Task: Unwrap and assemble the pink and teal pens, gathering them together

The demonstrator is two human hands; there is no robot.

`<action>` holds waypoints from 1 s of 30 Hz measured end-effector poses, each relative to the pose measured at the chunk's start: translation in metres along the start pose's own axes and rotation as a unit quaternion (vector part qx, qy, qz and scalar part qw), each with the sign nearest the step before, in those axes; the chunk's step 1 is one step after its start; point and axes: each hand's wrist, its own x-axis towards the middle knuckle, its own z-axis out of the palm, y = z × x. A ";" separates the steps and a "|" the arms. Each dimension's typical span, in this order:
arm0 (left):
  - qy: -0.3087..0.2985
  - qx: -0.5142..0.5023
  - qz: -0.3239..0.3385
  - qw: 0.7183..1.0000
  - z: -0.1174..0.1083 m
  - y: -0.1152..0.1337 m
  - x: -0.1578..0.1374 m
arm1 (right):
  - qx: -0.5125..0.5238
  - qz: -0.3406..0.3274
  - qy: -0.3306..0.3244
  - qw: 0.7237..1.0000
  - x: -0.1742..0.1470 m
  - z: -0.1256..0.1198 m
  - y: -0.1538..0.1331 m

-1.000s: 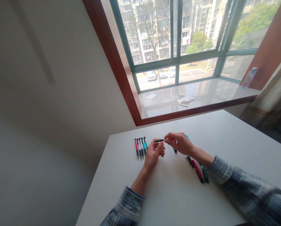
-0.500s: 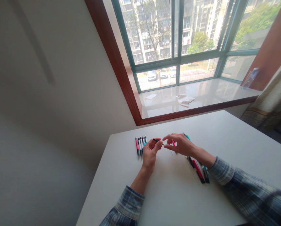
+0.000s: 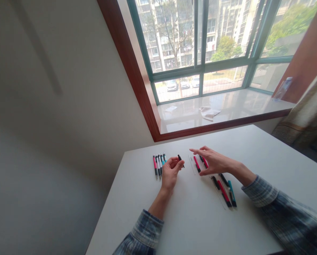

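Note:
Between the thumb and fingers of my left hand (image 3: 171, 171) is a small black pen part (image 3: 181, 160), held tilted above the table. My right hand (image 3: 214, 162) is open, thumb and fingers spread, over a group of pen parts. Among these, a pink pen barrel (image 3: 196, 164) lies just left of its thumb, and thin clear refills (image 3: 192, 165) lie further left. Left of my left hand, several pens (image 3: 156, 166) in pink, white and teal lie side by side; my hand partly hides them.
Nearer to me on the white table (image 3: 190, 223) lie more pen parts, among them a pink barrel (image 3: 224, 193) and a teal barrel (image 3: 231, 193). A cloth (image 3: 209, 113) and a clear bottle (image 3: 283, 88) are on the windowsill beyond.
My right hand has drawn away to the right from my left hand and opened wider. The black part in my left hand has turned more upright.

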 end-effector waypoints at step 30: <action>-0.040 0.015 -0.016 0.999 0.005 0.016 -0.001 | 0.025 -0.095 0.144 0.985 0.011 0.017 -0.055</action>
